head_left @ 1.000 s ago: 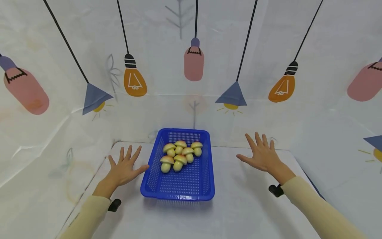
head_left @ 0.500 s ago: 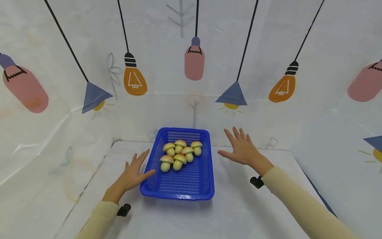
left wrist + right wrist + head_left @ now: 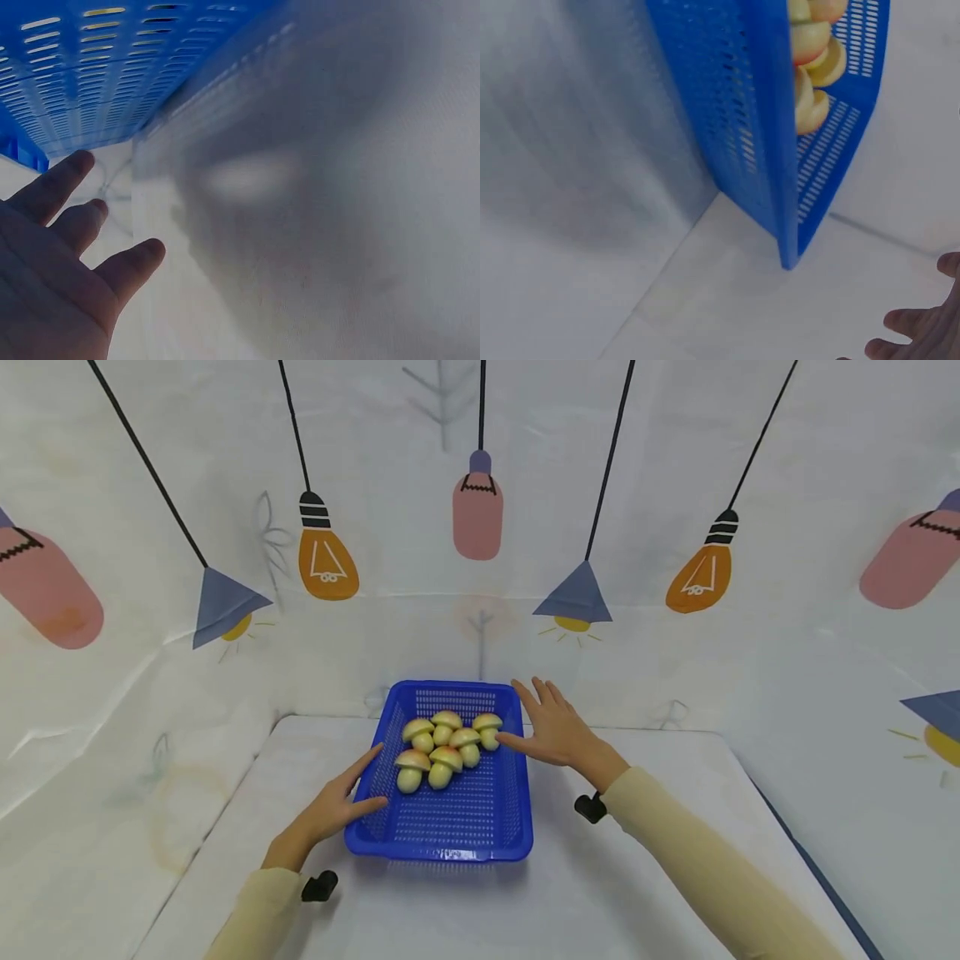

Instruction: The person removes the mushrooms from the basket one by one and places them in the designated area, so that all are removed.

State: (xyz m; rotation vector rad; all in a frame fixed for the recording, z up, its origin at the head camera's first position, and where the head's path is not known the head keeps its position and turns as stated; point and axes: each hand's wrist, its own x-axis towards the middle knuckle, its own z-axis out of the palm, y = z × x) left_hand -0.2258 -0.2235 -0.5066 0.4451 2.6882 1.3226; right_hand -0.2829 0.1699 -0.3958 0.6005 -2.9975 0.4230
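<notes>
A blue perforated plastic basket (image 3: 442, 852) stands on the white table, several toy mushrooms (image 3: 444, 766) with yellowish-red caps lying in its far half. My left hand (image 3: 328, 812) is at the basket's left side, thumb over the rim and fingers outstretched; contact with the rim cannot be made out. In the left wrist view, the fingers (image 3: 127, 268) spread beside the basket's slotted wall (image 3: 82, 82). My right hand (image 3: 561, 735) is at the far right corner, its thumb tip over the rim. In the right wrist view its fingertips (image 3: 907, 322) appear apart from the basket.
A white sheet printed with hanging lamps (image 3: 477, 518) forms the backdrop behind and beside the table (image 3: 637, 860). The table's back edge runs just behind the basket. A small black device (image 3: 590, 808) sits at the right wrist, another (image 3: 320, 887) at the left.
Both hands have moved inward to the basket's two sides, the right one travelling farther leftward. The basket and mushrooms keep their place on the table, while the head view has shifted slightly.
</notes>
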